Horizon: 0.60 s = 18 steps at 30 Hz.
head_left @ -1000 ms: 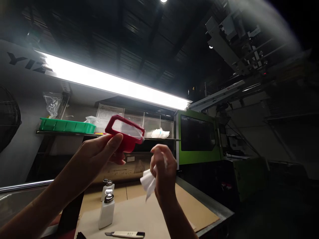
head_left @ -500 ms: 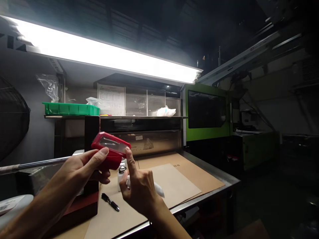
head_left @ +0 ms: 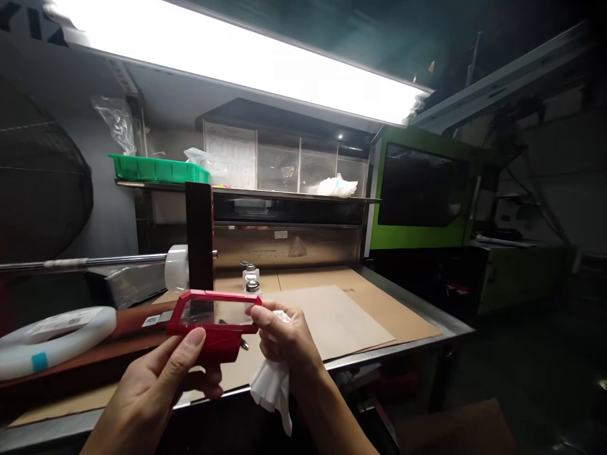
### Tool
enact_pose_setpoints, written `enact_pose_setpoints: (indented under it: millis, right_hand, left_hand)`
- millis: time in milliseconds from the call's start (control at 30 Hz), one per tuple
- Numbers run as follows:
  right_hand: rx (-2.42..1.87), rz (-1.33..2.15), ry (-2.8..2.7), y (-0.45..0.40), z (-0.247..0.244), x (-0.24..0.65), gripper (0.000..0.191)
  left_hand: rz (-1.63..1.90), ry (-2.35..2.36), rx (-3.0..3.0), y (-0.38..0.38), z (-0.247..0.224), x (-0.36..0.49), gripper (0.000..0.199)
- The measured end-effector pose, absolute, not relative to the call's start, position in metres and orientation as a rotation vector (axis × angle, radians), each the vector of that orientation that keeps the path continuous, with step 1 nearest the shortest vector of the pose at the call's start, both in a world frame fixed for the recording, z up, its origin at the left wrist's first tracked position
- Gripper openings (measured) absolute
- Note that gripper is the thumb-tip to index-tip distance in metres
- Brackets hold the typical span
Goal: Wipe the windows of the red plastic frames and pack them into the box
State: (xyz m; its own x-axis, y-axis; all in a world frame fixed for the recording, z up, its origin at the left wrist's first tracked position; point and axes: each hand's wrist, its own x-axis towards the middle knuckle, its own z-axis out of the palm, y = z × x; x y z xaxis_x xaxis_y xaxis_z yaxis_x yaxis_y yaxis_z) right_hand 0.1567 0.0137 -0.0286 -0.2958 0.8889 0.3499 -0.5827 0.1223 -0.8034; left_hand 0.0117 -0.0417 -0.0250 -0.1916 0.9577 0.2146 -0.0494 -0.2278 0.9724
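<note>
- The red frame (head_left: 218,347) is pinched by the left hand (head_left: 154,388), near the front of the table (head_left: 458,328).
- Its right end is touched by the right hand (head_left: 291,341), and a white cloth (head_left: 271,387) is squeezed there too.
- The hands are held apart.
- Brown card (head_left: 327,319) is seen behind, with small bottles (head_left: 252,287).
- A green tray (head_left: 159,170) is held up by the shelf (head_left: 294,195).

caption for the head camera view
Left hand and right hand hold a red windowed part, white wipe bunched in the right.
</note>
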Motion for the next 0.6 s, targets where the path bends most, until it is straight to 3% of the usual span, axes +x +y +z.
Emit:
enact_pose_setpoints:
  millis: [133, 300, 433, 600]
  right_hand:
    - [-0.387, 1.583, -1.107, 0.011, -0.05, 0.142, 0.029]
    - [-0.626, 1.661, -1.253, -0.006, -0.101, 0.118, 0.041]
    - [-0.836, 1.623, -1.467, -0.034, -0.146, 0.113, 0.057]
    - [-0.982, 1.702, -1.544, -0.051, -0.202, 0.107, 0.055]
  left_hand:
    - [1.578, 1.22, 1.041, -0.054, -0.055, 0.007, 0.03]
    - [1.725, 1.28, 0.644, -0.093, -0.109, -0.004, 0.049]
    - [1.825, 1.423, 0.253, -0.16, -0.153, -0.039, 0.054]
    - [1.93, 1.919, -0.198, -0.277, -0.19, -0.086, 0.05]
